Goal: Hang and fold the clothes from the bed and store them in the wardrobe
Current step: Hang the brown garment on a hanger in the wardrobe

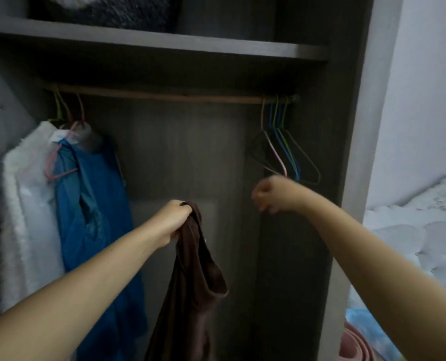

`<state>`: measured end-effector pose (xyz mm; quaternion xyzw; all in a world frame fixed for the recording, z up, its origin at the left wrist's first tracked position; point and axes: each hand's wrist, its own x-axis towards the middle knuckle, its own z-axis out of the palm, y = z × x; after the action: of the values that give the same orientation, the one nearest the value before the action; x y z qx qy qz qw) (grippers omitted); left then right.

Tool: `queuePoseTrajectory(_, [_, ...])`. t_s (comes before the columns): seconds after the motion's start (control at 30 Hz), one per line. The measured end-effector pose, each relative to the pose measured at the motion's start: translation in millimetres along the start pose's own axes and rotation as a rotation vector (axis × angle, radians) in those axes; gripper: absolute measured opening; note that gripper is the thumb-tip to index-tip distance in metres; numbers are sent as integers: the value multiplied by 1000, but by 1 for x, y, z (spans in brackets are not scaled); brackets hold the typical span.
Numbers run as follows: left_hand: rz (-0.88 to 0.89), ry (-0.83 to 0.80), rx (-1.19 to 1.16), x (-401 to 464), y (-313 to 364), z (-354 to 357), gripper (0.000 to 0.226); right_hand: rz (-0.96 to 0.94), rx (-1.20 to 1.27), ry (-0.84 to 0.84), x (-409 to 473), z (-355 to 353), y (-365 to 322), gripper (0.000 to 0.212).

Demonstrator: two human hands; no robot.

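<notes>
The left hand (176,221) grips the top of a brown garment (193,287) in a closed fist, in front of the middle of the open wardrobe (346,126). The garment hangs straight down from the fist, its long axis vertical, and its lower end runs out of the bottom of the view. It is a soft, limp, matt fabric, bunched at the grip, with a looped opening sagging on its right side.

The right hand (268,196) is raised near the bottom corners of the empty hangers (284,152), fingers curled; the hand is blurred, and it cannot be told whether it holds or touches a hanger.

A wooden rail (164,96) runs across the wardrobe under a dark grey shelf (164,43). The empty hangers are thin wire ones in pink, blue, green and dark colours, bunched at the rail's right end close to the wardrobe's side panel. At the left end hang a shiny blue garment (94,204) on a pink hanger and a white fluffy garment (26,204) beside it, pressed towards the left edge. Between these two groups the rail is bare, and the grained back panel shows behind a wide gap, where the brown garment hangs. A dark fuzzy bundle (112,11) lies on the shelf above. To the right of the wardrobe, a white textured bedcover (424,230) lies below a pale wall.
</notes>
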<state>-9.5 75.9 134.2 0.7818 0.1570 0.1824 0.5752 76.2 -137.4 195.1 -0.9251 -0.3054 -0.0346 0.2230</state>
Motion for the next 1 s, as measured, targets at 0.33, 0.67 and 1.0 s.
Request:
queuePoseTrajectory(0.33, [-71,40,20,93,-10,-10,29,293,-241,449,163,-52,21,36])
queuePoseTrajectory(0.67, [-187,-84,-22,137,-34,3,20,-46,194,798,203,18,47,17])
queuePoseTrajectory(1.0, [-305,-169,-53,154,-74,7,16,85,1202,474,120,115,39,29])
